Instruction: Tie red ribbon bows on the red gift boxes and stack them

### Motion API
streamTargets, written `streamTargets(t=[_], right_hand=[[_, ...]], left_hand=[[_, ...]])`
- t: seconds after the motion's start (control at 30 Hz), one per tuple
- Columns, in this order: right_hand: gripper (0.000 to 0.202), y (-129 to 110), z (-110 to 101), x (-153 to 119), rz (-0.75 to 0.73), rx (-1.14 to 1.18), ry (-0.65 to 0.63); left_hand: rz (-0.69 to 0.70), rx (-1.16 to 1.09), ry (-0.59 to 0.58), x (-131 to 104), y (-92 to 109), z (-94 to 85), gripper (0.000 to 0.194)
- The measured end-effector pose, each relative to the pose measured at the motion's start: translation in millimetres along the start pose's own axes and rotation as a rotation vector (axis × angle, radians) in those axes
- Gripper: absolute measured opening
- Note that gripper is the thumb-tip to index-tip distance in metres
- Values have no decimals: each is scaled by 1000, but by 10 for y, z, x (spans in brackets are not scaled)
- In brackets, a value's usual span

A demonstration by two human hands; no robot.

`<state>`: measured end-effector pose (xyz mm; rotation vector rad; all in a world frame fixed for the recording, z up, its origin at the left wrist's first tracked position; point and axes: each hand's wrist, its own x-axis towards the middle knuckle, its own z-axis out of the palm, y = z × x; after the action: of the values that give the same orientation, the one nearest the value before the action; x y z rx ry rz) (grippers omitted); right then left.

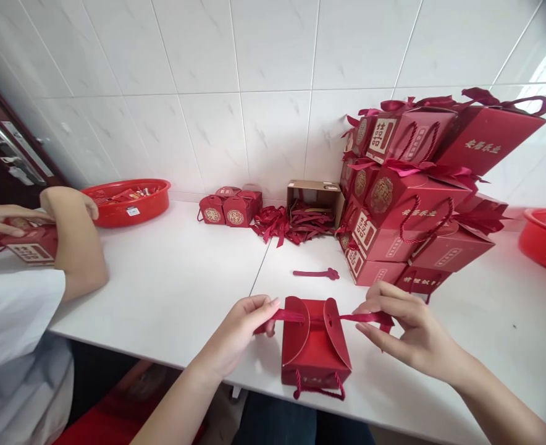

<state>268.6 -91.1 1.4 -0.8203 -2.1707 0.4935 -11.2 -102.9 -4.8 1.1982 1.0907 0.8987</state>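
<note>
Head camera: my left hand [245, 321] pinches one end of the ribbon [290, 316], my right hand [405, 327] the other, the red box [317, 346] between them near the table [180, 278] edge; uneven pulling could drag the ribbon free or crease the flaps [295, 337].

White, seamed tabletop [199, 272]
On it: red basket [150, 210] at left; small gift boxes [233, 210], ribbon pile [272, 222] and cardboard carton [314, 185] mid-frame; flat strip [314, 273] below them; handled gift box [317, 361] lower centre; stacked gift boxes [407, 198] and second basket [544, 241] at right.
</note>
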Motion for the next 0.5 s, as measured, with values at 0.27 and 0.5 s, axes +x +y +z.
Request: streamTargets(t=[0.27, 0.5], right_hand=[[26, 117, 108, -118, -234, -297, 196], [39, 165, 174, -160, -357, -508, 266]], left_hand=[[-75, 84, 48, 7, 1, -58, 51], [-54, 195, 65, -27, 133, -126, 52]])
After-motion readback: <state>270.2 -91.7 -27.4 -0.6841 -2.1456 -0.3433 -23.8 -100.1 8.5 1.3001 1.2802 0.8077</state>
